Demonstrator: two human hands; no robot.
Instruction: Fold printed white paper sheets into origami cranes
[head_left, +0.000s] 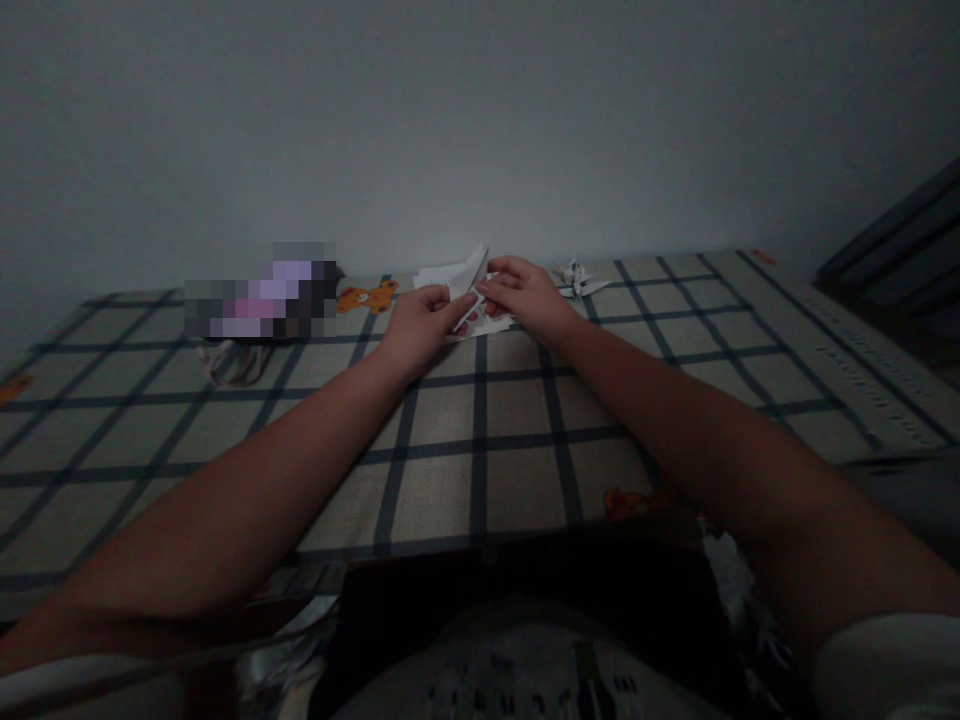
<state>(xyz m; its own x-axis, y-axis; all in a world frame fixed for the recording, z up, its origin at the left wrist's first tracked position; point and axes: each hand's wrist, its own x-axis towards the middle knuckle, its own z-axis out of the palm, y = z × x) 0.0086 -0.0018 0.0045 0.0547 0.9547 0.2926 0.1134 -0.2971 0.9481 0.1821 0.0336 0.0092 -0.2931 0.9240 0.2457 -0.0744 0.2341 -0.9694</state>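
A folded piece of white paper (471, 275) is held up between both hands over the far middle of the table. My left hand (424, 318) pinches its lower left side, thumb on top. From the right, my right hand (525, 295) grips the paper's edge with thumb and fingers, close to the left thumb. Behind and under the hands lie more white paper sheets (431, 277), partly hidden by them. Just right of my right hand sits a small cluster of pointed folded paper pieces (577, 280).
A checked tablecloth (517, 480) with bear prints covers the table, which meets a plain wall (480, 120) at the back. At the left rests a blurred-out object (262, 300) with a cord or strap (236, 362) before it. A dark slatted thing (900, 235) stands at the right.
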